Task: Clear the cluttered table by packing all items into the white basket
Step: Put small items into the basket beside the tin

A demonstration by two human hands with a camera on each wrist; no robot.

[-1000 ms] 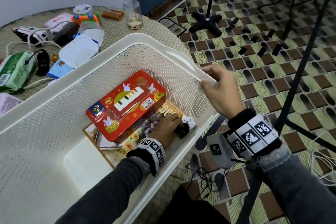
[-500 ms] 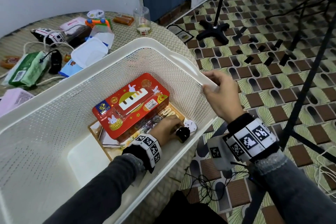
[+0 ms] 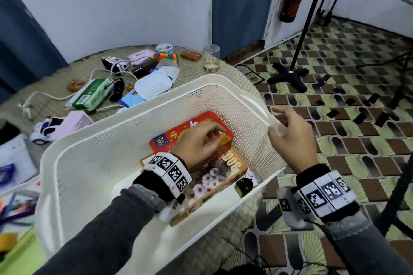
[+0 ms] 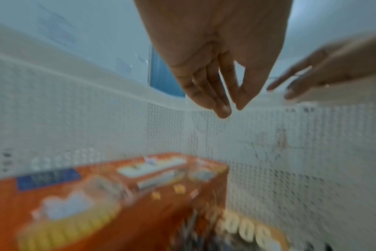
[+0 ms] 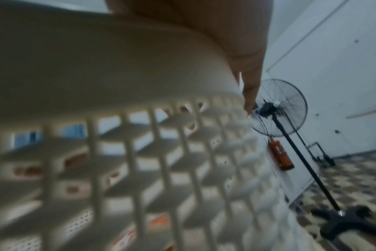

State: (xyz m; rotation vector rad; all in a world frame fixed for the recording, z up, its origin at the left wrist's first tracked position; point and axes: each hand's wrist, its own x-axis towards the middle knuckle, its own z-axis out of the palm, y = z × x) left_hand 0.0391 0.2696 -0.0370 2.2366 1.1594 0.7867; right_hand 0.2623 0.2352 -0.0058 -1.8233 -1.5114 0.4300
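White perforated plastic basket [image 3: 93,152] on the round woven-topped table's [image 3: 67,73] near edge, steadied at its rim by right hand [image 3: 290,138], fingers loosely curled, grip uncertain. Left hand [image 3: 196,140] inside, empty, fingers straight and together above red rabbit-printed tin [image 3: 165,140].

One white basket [image 3: 125,140], two toy cars [image 3: 115,64] (both white).

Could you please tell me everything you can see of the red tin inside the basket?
The red tin is a rectangular box with rounded corners, printed with a blue logo patch, white rabbits and yellow motifs. It lies flat in the white basket, overlapping a flower-printed box, near the far wall. The left hand is above it, hiding its middle.
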